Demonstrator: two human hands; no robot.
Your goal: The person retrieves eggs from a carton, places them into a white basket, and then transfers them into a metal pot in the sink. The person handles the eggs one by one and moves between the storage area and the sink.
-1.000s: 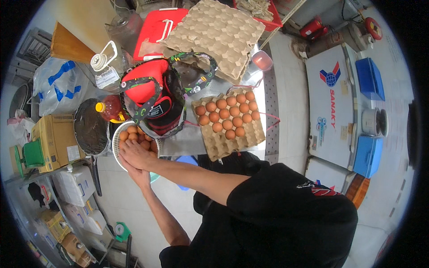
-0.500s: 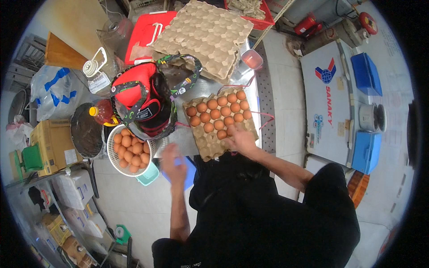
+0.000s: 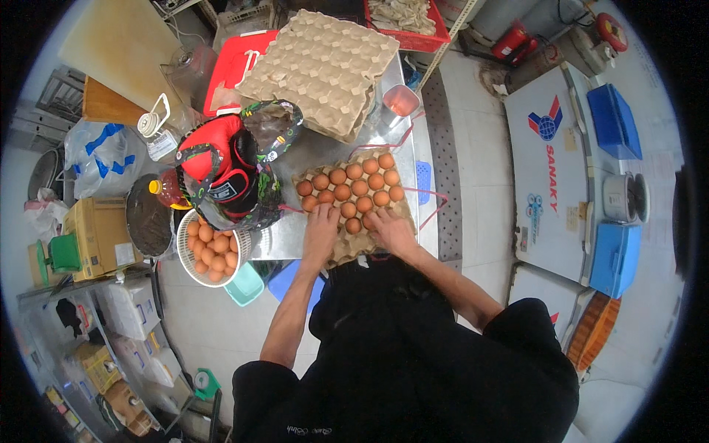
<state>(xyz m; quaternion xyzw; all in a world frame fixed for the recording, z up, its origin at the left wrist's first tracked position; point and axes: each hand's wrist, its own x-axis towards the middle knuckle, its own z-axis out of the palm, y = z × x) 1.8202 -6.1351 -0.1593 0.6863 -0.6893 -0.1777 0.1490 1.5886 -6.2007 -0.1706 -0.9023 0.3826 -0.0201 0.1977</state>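
Note:
A grey cardboard egg tray lies on the metal table, its far rows filled with several brown eggs. My left hand reaches down onto the tray's near left part, fingers curled together; whatever they hold is hidden beneath them. On the near right side, my right hand has its fingertips closed at a brown egg seated among the others. To the left, a white plastic basket holds a heap of brown eggs.
A red and black bag stands between basket and stacked empty egg trays. Beyond are a red lid and a pink-filled container. A teal tub sits below the table edge. A white chest freezer is at right.
My left hand has moved from beside the basket rightward onto the egg tray. My right hand stays at the tray's near right, with its fingers shifted slightly. The view has shifted a little.

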